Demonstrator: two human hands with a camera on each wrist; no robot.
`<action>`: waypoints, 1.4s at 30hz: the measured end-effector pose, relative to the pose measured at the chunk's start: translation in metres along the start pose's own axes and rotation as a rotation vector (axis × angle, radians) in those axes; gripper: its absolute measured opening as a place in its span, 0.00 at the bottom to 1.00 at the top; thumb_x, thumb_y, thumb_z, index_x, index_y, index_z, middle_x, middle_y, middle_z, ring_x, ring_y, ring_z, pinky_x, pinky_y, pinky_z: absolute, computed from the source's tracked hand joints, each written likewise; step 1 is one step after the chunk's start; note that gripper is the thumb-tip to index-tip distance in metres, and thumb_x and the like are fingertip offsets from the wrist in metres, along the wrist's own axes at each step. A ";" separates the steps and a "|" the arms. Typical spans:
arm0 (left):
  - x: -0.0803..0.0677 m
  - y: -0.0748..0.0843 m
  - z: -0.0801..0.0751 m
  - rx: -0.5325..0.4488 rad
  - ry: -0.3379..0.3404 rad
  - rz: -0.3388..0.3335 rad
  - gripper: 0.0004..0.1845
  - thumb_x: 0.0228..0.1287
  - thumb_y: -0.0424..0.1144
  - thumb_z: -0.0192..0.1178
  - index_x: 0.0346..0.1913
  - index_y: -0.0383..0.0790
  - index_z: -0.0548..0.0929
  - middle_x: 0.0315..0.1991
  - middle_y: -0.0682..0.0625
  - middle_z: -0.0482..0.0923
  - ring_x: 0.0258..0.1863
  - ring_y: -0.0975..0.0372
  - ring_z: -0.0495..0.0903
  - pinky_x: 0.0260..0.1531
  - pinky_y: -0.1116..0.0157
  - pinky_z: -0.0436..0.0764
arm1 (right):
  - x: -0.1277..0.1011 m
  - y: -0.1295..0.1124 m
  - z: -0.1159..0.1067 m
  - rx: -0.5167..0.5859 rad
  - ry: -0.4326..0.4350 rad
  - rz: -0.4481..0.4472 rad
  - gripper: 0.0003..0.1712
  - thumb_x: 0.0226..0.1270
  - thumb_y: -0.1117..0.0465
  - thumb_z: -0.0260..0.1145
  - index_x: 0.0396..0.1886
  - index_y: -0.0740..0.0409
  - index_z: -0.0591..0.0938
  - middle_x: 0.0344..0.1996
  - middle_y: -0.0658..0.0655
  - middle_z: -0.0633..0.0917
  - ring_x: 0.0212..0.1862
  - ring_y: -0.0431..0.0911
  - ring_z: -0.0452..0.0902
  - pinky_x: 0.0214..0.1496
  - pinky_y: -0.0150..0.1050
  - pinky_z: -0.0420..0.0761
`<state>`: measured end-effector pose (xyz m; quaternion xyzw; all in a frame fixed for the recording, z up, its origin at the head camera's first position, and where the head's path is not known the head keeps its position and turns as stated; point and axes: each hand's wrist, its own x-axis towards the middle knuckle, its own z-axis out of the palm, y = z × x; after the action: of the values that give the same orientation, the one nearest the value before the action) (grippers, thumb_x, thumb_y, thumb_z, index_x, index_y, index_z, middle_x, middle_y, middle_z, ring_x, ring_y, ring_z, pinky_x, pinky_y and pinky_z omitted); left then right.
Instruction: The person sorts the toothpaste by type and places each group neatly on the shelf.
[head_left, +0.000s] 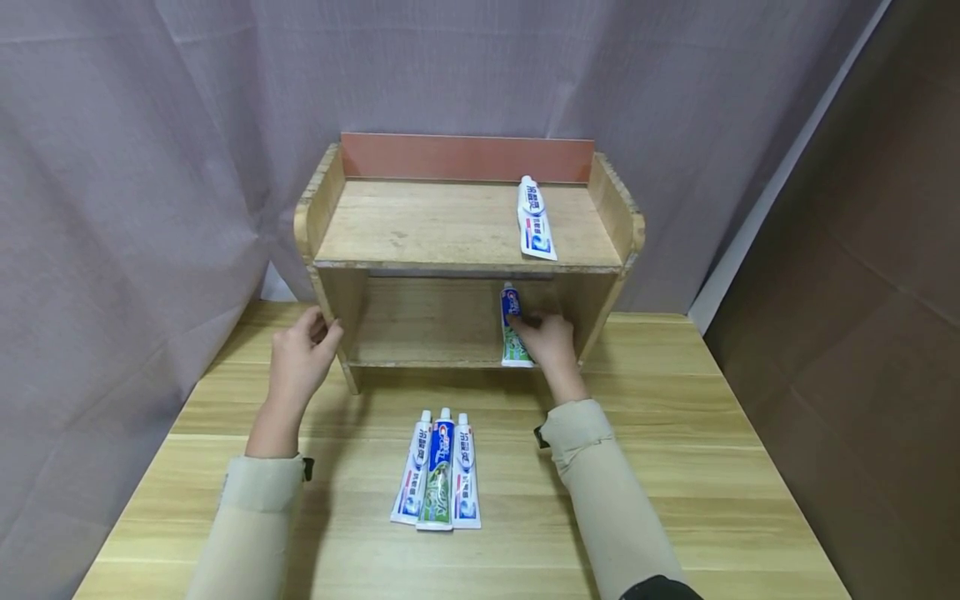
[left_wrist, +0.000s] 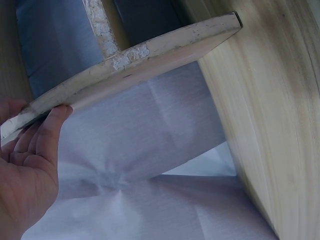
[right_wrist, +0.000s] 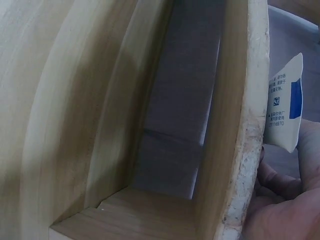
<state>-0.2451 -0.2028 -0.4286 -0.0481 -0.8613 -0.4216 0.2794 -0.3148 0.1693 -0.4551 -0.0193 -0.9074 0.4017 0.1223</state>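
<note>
The left hand (head_left: 300,360) rests against the left side panel of a small two-tier wooden shelf (head_left: 457,225), its fingers laid along the panel's front edge, holding nothing else. The left wrist view shows what the head camera cannot: the fingers (left_wrist: 47,135) lie nearly straight, tips touching the chipped, pale edge of the board (left_wrist: 135,65).

On the desk (head_left: 675,467), three toothpaste tubes (head_left: 438,479) lie side by side, caps toward the shelf, the middle one green and blue, the outer two white and blue.

On the lower tier, near its right end, lies a toothpaste tube (head_left: 513,333) with a blue upper part, green lower part and white cap pointing to the back. The right hand (head_left: 549,340) covers its right side, fingers curled over it in a grip. The right wrist view shows only its crimped white end (right_wrist: 285,107) with small print beside a raw board edge.

On the top tier, right, lies another white-and-blue tube (head_left: 535,220).
</note>
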 end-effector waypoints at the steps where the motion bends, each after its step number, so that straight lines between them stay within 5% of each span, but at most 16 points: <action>1: 0.000 0.000 0.000 0.001 -0.001 0.000 0.13 0.69 0.37 0.61 0.49 0.31 0.84 0.45 0.34 0.85 0.45 0.44 0.87 0.44 0.50 0.87 | 0.000 0.000 0.001 0.004 0.004 0.004 0.29 0.64 0.42 0.69 0.48 0.65 0.87 0.42 0.65 0.89 0.43 0.60 0.84 0.46 0.52 0.85; 22: -0.001 0.000 0.000 0.016 -0.009 -0.021 0.14 0.70 0.39 0.60 0.50 0.32 0.84 0.46 0.35 0.85 0.46 0.45 0.87 0.45 0.51 0.87 | -0.006 0.000 -0.001 0.054 -0.016 0.054 0.34 0.65 0.40 0.67 0.54 0.66 0.83 0.49 0.68 0.86 0.51 0.62 0.82 0.53 0.53 0.84; 31: -0.001 -0.001 0.000 0.013 -0.015 -0.021 0.15 0.70 0.39 0.59 0.51 0.32 0.84 0.46 0.35 0.85 0.46 0.44 0.86 0.45 0.51 0.87 | -0.013 -0.002 -0.001 0.085 0.031 0.050 0.30 0.65 0.39 0.68 0.50 0.61 0.85 0.44 0.64 0.88 0.41 0.57 0.84 0.46 0.50 0.85; 42: -0.001 0.000 0.000 0.007 -0.013 -0.025 0.14 0.70 0.39 0.60 0.51 0.33 0.84 0.47 0.35 0.85 0.47 0.45 0.86 0.46 0.52 0.87 | -0.018 -0.006 -0.005 0.113 0.085 -0.017 0.25 0.63 0.47 0.71 0.48 0.62 0.86 0.41 0.63 0.89 0.41 0.56 0.85 0.45 0.48 0.85</action>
<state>-0.2444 -0.2026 -0.4294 -0.0389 -0.8652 -0.4216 0.2687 -0.2956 0.1667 -0.4514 -0.0217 -0.8773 0.4501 0.1652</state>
